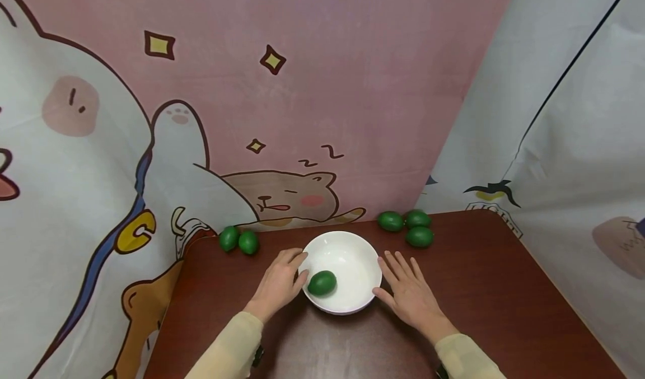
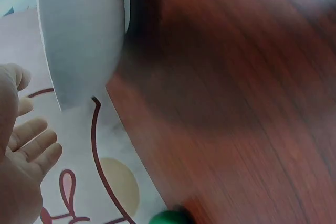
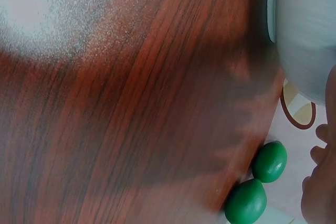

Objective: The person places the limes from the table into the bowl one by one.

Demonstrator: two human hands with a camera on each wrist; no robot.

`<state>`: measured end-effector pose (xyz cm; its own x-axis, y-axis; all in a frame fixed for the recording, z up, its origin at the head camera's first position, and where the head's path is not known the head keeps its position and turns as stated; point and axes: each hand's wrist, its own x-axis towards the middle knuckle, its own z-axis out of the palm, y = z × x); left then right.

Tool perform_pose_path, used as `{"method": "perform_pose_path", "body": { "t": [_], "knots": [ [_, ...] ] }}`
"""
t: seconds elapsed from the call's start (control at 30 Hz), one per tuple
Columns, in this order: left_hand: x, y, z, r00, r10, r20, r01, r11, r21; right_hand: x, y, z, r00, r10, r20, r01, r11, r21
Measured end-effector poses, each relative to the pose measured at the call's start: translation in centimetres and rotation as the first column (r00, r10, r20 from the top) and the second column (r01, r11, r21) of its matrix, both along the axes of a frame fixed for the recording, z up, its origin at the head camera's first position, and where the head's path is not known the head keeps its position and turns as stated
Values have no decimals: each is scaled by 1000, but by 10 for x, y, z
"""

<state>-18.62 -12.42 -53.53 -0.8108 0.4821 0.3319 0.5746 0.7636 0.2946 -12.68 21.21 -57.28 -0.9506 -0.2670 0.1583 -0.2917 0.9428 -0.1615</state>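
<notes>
A white bowl (image 1: 355,267) stands upright on the table with one green lime (image 1: 322,283) lying inside at its left. At the bowl's left rim is my left hand (image 1: 277,282), fingers loosely bent and thumb close to the rim. The left wrist view shows that palm and fingers (image 2: 35,145) beside the bowl's outer wall (image 2: 81,35), gripping nothing. On the other side, my right hand (image 1: 410,295) spreads its straight fingers, with the thumb right by the rim. Part of this hand (image 3: 317,182) shows at the edge of the right wrist view, near the bowl (image 3: 307,30).
Two limes (image 1: 239,240) sit at the back left of the brown wooden table (image 1: 504,300). Three more limes (image 1: 408,228) form a group at the back right. Behind the table's far edge hangs a printed cloth (image 1: 353,99) with cartoon animals.
</notes>
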Motion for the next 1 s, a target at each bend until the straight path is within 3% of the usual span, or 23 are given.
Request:
{"method": "perform_pose_path", "body": {
  "t": [0.33, 1.0],
  "knots": [
    [-13, -28, -6, 996, 83, -35, -81, 996, 40, 0, -1, -1, 1000, 0, 1, 0, 1000, -15],
    [-36, -65, -12, 965, 249, 78, -252, 967, 32, 0, 1, -2, 1000, 3, -11, -3, 1000, 9]
  ]
}}
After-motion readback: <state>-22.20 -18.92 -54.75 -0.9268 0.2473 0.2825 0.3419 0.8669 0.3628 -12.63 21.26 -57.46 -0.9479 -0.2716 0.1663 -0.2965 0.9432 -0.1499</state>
